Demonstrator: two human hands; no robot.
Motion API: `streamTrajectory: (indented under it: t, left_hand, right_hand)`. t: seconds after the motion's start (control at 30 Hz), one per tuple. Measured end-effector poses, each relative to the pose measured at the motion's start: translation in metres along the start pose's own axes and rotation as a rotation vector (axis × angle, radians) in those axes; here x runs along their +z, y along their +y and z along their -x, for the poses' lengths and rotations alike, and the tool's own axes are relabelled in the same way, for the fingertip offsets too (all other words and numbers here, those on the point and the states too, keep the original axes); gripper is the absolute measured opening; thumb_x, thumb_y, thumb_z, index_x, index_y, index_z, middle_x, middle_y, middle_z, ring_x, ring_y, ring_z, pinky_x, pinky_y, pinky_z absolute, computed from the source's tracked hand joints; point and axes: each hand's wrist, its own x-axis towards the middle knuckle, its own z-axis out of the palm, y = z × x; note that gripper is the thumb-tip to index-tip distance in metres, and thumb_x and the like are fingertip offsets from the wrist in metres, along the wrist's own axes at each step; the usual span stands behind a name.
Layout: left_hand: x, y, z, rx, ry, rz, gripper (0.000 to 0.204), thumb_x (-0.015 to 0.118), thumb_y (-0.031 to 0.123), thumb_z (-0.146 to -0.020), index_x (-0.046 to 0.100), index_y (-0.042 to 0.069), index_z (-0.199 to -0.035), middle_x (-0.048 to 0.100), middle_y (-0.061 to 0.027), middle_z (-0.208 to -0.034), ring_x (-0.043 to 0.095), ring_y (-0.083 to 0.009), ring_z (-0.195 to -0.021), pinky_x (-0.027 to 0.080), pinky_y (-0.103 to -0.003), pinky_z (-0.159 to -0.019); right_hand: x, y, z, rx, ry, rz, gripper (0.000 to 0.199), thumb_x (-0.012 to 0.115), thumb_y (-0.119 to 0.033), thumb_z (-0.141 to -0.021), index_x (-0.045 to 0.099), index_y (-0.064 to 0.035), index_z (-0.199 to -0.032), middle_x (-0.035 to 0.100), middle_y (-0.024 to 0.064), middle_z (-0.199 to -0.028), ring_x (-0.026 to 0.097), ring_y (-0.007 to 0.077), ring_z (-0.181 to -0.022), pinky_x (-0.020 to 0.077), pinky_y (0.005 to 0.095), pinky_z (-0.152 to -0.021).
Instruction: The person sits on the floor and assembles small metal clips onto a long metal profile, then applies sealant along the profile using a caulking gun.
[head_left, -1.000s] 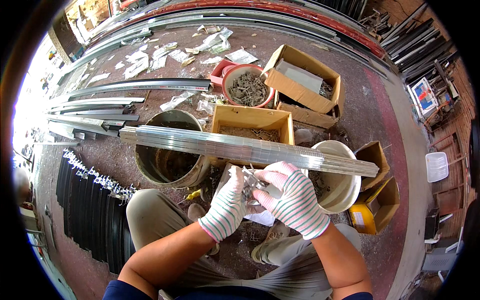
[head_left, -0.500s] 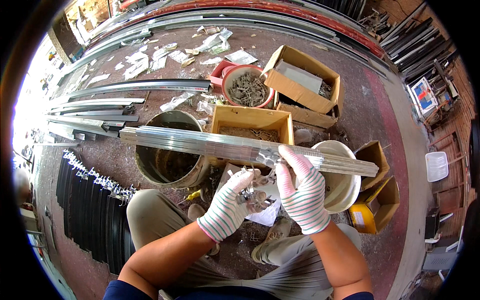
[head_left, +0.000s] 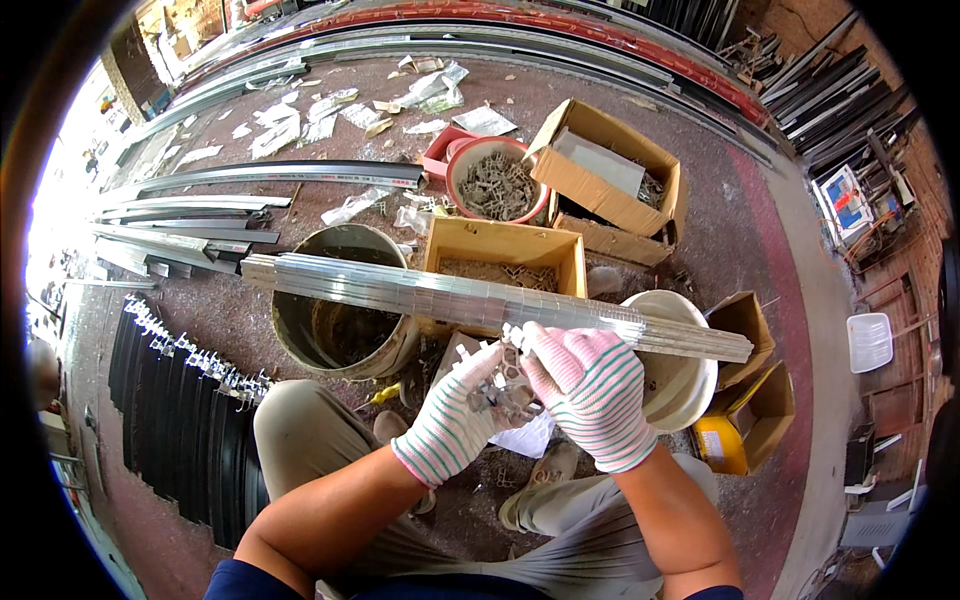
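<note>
Both my hands wear white knit gloves with green and pink stripes. My left hand (head_left: 450, 420) is closed round several small silvery metal brackets (head_left: 510, 398), which stick out past its fingers. Close beside it, the fingertips of my right hand (head_left: 597, 400) pinch a small metal bracket (head_left: 512, 336) at the top of that handful; the fingers partly hide it. Just beyond both hands lies a long bundle of thin silvery metal strips (head_left: 430, 296), resting across a grey bucket (head_left: 395, 362) on the left and a white bucket (head_left: 697, 400) on the right.
Behind the bundle stand a wooden box (head_left: 505, 237), a red-rimmed tub of metal pieces (head_left: 497, 185) and an open cardboard box (head_left: 655, 140). Black profiles (head_left: 180, 430) lie at my left, with brackets along their ends. A yellow box (head_left: 735, 445) sits at the right.
My right hand has moved from the bundle's near edge down and left to my left hand, its spread thumb and fingers now closed together. The bundle stays in place.
</note>
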Motion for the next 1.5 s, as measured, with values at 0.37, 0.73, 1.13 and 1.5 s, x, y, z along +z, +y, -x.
streamTrajectory:
  t: [0.37, 0.73, 1.13, 1.5]
  left_hand:
    - [-0.007, 0.007, 0.007, -0.054, -0.065, -0.024, 0.045, 0.058, 0.040, -0.105, 0.060, 0.010, -0.138, 0.072, -0.0068, -0.119, 0.071, -0.0204, -0.096, 0.056, -0.036, -0.078]
    - [-0.001, 0.011, 0.005, -0.001, -0.089, 0.007, 0.051, 0.061, 0.040, -0.105, 0.054, 0.011, -0.145, 0.068, -0.0083, -0.127, 0.068, -0.0215, -0.109, 0.058, -0.037, -0.083]
    - [-0.020, 0.009, -0.003, 0.063, -0.013, 0.068, 0.043, 0.057, 0.040, -0.107, 0.059, 0.012, -0.139, 0.067, -0.0072, -0.132, 0.066, -0.0228, -0.115, 0.057, -0.046, -0.093]
    - [-0.004, 0.010, 0.002, 0.121, 0.027, 0.134, 0.048, 0.055, 0.037, -0.107, 0.056, 0.006, -0.143, 0.067, -0.0115, -0.132, 0.066, -0.0270, -0.118, 0.057, -0.045, -0.096]
  right_hand:
    - [-0.003, 0.020, 0.007, 0.046, -0.292, -0.254, 0.050, 0.083, -0.032, -0.081, 0.071, -0.0029, -0.120, 0.073, 0.0143, -0.110, 0.068, 0.0338, -0.100, 0.0536, 0.0445, -0.093]
    - [-0.011, 0.014, 0.006, 0.338, -0.065, -0.379, 0.038, 0.080, -0.011, -0.084, 0.071, 0.0002, -0.119, 0.074, 0.0160, -0.109, 0.071, 0.0325, -0.095, 0.0586, 0.0405, -0.086]
    - [0.000, -0.002, 0.011, 0.225, -0.147, -0.461, 0.044, 0.085, -0.013, -0.080, 0.074, -0.0039, -0.121, 0.074, 0.0131, -0.112, 0.070, 0.0313, -0.101, 0.0560, 0.0406, -0.092]
    - [-0.001, -0.010, 0.008, 0.238, -0.192, -0.433, 0.058, 0.088, -0.027, -0.079, 0.068, 0.0006, -0.126, 0.071, 0.0192, -0.117, 0.068, 0.0369, -0.109, 0.0539, 0.0442, -0.100]
